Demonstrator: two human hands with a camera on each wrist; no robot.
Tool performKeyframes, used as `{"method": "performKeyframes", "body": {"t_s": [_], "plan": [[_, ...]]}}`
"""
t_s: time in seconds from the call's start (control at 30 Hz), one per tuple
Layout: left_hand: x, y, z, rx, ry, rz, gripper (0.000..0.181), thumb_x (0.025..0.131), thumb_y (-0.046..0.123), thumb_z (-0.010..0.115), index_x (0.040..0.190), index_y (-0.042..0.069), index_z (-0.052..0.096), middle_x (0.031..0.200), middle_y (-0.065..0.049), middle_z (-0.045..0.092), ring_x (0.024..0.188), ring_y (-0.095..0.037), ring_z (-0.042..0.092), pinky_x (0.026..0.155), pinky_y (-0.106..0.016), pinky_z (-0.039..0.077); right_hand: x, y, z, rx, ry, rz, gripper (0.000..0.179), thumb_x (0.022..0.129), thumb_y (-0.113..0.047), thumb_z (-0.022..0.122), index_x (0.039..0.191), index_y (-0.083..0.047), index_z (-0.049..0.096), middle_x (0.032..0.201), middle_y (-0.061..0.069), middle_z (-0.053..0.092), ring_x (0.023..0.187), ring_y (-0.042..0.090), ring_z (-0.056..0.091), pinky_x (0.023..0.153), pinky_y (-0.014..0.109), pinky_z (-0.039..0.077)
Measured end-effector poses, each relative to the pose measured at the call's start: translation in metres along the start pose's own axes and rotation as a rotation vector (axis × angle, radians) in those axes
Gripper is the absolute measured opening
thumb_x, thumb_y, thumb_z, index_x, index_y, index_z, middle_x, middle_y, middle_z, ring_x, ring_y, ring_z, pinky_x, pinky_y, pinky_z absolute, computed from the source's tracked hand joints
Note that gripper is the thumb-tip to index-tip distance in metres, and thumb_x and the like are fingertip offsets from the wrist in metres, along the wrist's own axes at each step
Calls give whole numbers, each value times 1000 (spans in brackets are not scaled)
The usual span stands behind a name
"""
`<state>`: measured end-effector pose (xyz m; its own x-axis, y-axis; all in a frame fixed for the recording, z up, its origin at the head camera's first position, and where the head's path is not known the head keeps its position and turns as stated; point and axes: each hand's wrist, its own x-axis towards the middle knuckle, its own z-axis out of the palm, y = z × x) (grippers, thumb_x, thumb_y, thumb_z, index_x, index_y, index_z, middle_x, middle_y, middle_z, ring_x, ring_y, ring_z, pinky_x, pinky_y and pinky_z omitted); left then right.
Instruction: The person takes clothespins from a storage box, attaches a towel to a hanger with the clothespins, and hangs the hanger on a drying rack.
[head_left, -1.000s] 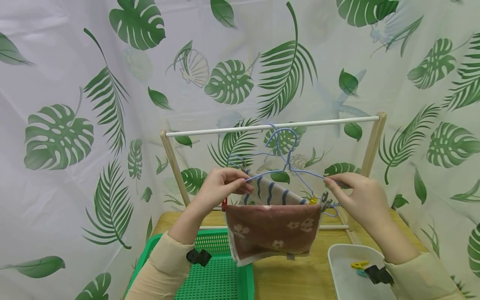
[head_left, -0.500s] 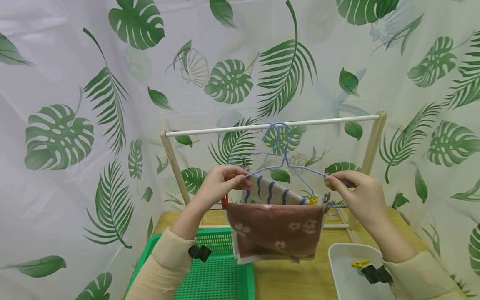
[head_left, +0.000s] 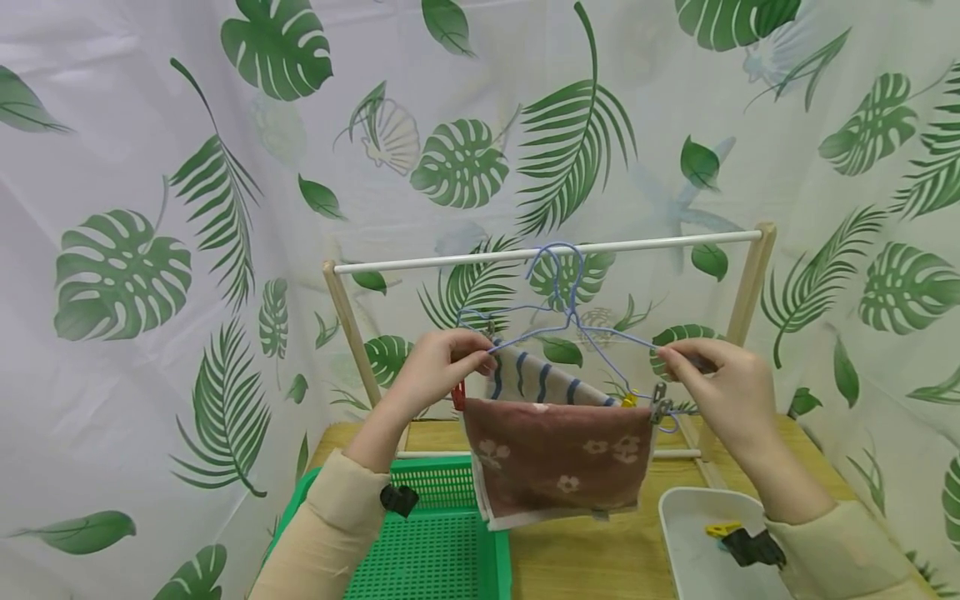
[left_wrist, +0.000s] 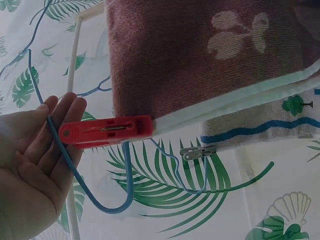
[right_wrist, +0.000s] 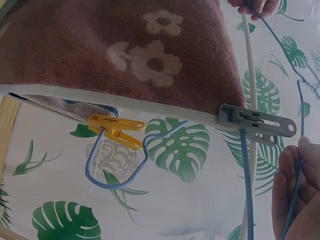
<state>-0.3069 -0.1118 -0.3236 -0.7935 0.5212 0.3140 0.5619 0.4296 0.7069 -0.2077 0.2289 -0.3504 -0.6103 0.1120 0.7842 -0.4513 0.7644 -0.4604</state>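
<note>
Both hands pinch the sloping arms of a blue wire hanger (head_left: pixel 613 332), one at each side. My left hand (head_left: pixel 441 368) holds its left arm and my right hand (head_left: pixel 726 387) its right. The hanger's hook overlaps the white bar (head_left: pixel 450 261) of the rack in the head view. From its lower wire hangs a reddish-brown towel (head_left: pixel 562 454) with pale flowers. A red clothespin (left_wrist: pixel 105 131) clips the towel's left corner and a grey clothespin (right_wrist: pixel 255 121) the right one. Behind it, a striped towel (head_left: pixel 553 382) hangs from another blue hanger (head_left: pixel 517 309).
A yellow clothespin (right_wrist: pixel 117 130) clips the rear towel. On the wooden table (head_left: pixel 570 562), a green basket (head_left: pixel 495 542) stands at left and a white tray (head_left: pixel 678 533) with loose clothespins at right. Wooden posts (head_left: pixel 753 279) carry the bar; a leaf-print sheet (head_left: pixel 480 75) covers the walls.
The held hanger's hook has risen from just below the bar to the bar's height, shifting slightly left. The flowered towel has swung a little to the right. Both hands keep their grip.
</note>
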Motion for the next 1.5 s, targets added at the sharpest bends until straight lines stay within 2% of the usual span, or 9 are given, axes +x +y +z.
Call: {"method": "performKeyframes", "body": {"t_s": [0.13,0.3,0.4,0.53,0.63,0.77,0.9,1.23,1.5], "plan": [[8,-2,1,72,52,-5,19,106,10,65,120,4,78,106,-12,82,100,-25,79,94,-43,64,3,-6,2,-34,7,15,6,94,-3,80,93,3,81,76,15,78,70,-29,47,64,-2,42],[19,-8,2,96,118,-18,19,106,9,65,118,5,79,109,-12,81,105,-28,78,96,-42,64,8,-13,7,-79,16,23,7,95,-6,80,94,1,81,78,14,79,70,-26,47,64,-3,40],[26,-12,2,99,154,-11,19,106,8,65,117,5,80,111,-12,82,105,-26,77,88,-35,62,10,-17,11,-103,18,24,7,96,-7,79,95,0,82,79,13,79,68,-11,59,63,-2,38],[37,-17,1,139,210,5,19,106,8,65,116,5,81,112,-12,82,92,-25,73,75,-29,53,14,-23,16,-113,32,27,8,97,-6,77,97,1,82,81,15,80,68,23,73,64,-3,36],[46,-20,0,186,252,11,18,106,8,66,115,5,81,112,-12,82,86,-25,69,73,-29,51,18,-27,21,-113,49,16,9,98,-4,76,97,2,82,81,16,80,70,33,76,66,-2,34],[54,-26,0,217,286,3,19,106,9,66,117,6,80,114,-12,81,90,-26,71,75,-34,54,21,-29,29,-141,60,6,10,98,-5,75,97,2,82,81,16,80,70,32,76,64,15,45],[61,-31,2,230,301,-16,20,107,10,65,119,6,80,117,-12,81,96,-27,73,80,-38,58,21,-29,38,-161,49,41,11,100,-7,74,98,1,82,81,16,80,69,31,76,62,35,52],[76,-44,3,269,341,-91,19,105,13,67,118,6,80,114,-12,81,100,-29,75,91,-44,62,25,-32,59,-145,47,97,15,101,-9,72,99,3,81,78,17,79,66,32,74,59,49,57],[82,-55,5,334,324,-100,19,106,14,67,117,6,80,112,-11,81,101,-28,75,93,-43,62,26,-39,69,-185,-12,175,18,102,-12,71,98,3,81,79,17,79,66,34,72,56,46,54]]}}
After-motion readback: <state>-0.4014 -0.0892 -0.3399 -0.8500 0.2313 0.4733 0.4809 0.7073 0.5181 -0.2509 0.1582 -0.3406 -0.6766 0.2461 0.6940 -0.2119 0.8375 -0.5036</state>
